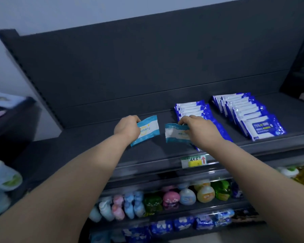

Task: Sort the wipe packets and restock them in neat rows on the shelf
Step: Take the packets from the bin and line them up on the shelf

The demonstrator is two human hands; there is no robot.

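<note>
At frame centre, the left hand (127, 128) pinches one light-blue packet (146, 130) and the right hand (197, 128) grips another packet (176, 135) over the shelf (98, 141). Farther right, two dark-blue rows (249, 113) look finished; the light-blue row seems barely started.

The dark shelf (95, 137) looks matt and smooth, while the blue wipe packets (260, 123) are glossy plastic film.

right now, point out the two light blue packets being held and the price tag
left packet (148, 130), head view, white middle panel
right packet (172, 134), head view, pale left half
price tag (194, 163), head view, yellow patch
</note>
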